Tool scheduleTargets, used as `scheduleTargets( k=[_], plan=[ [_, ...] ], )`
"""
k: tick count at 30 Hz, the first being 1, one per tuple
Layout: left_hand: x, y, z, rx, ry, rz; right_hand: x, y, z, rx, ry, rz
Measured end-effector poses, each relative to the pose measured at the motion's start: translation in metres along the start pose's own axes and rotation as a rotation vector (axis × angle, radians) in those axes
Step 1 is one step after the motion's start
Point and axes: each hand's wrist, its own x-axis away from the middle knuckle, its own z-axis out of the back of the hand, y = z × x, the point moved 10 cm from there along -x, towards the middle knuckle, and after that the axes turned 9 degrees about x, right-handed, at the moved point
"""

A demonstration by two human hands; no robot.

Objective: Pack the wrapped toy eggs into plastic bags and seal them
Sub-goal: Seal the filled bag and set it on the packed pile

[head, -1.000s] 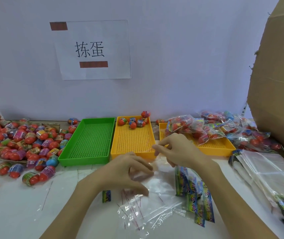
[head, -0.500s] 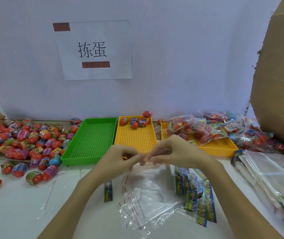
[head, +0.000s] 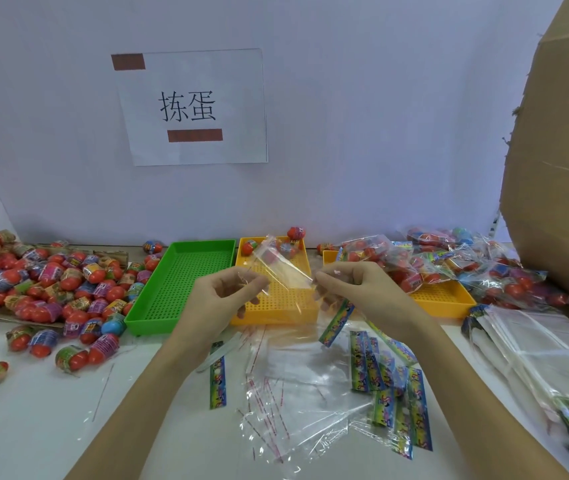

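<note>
Both hands have risen off the bench since half a second ago and drawn apart, lifting a clear plastic bag (head: 285, 271) that now hangs stretched between them above the near end of the middle yellow tray (head: 276, 308). Each grip is a fingertip pinch: the left hand (head: 222, 294) nips the bag's left edge between thumb and forefinger, the other fingers loosely curled beneath, and the right hand (head: 352, 285) pinches the opposite edge the same way, with a printed header card (head: 336, 323) dangling below it, though whether that card is held or merely caught under the fingers I cannot tell. The film looks very light, limp and slick, prone to cling and to fold on itself, so I judge it is best taken at the mouth, one layer per hand, and slid apart rather than pulled hard. No egg is in it yet, as far as the clear film lets one see. Outward from there, more empty bags (head: 297, 393) with red-striped seal strips lie crumpled on the bench (head: 34, 427) under the forearms, beside a scatter of header cards (head: 394, 393). A few wrapped toy eggs (head: 288, 244) sit at the far end of the yellow tray; the green tray (head: 186, 282) is to its left, and the big loose heap of eggs (head: 44, 282) lies further left. Filled bags (head: 414, 261) are piled on the right-hand yellow tray (head: 445, 299), with a stack of flat bags (head: 535, 351) nearer the right edge and a cardboard box (head: 560, 168) above it.
</note>
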Motion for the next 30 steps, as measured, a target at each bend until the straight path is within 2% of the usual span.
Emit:
scheduleTargets(
  k=[3, 6, 9, 11, 14, 19, 22, 24, 27, 29, 30],
  plan=[
    [0.0, -0.001, -0.003, 0.053, -0.009, 0.015, 0.0, -0.003, -0.005, 0.088, -0.024, 0.017],
    [0.0, -0.003, -0.006, 0.09, -0.018, 0.036, -0.004, -0.011, 0.002, 0.13, 0.136, 0.067],
    [0.002, -0.002, -0.011, 0.117, -0.029, 0.045, 0.002, -0.032, 0.004, 0.341, 0.331, 0.243],
    [0.004, -0.001, -0.014, 0.123, -0.051, 0.044, 0.007, -0.048, -0.008, 0.377, 0.291, 0.367],
    [0.003, 0.004, -0.014, 0.093, -0.038, -0.013, 0.009, -0.058, -0.032, 0.297, 0.161, 0.395],
    [0.004, 0.009, -0.007, 0.096, 0.045, -0.105, 0.008, -0.051, -0.074, 0.253, 0.028, 0.316],
    [0.002, 0.009, -0.009, 0.159, 0.039, -0.129, 0.006, -0.05, -0.07, 0.304, 0.121, 0.352],
    [0.002, 0.01, -0.008, 0.214, 0.063, -0.127, 0.005, -0.049, -0.059, 0.241, 0.193, 0.336],
    [0.002, 0.01, -0.003, 0.059, 0.11, -0.15, 0.004, -0.043, -0.046, 0.09, 0.261, 0.284],
    [0.001, 0.004, -0.01, 0.003, 0.059, -0.105, 0.004, -0.043, -0.042, 0.011, 0.265, 0.278],
    [0.001, -0.002, -0.015, 0.049, 0.015, -0.057, 0.004, -0.043, -0.042, -0.033, 0.252, 0.277]
  ],
)
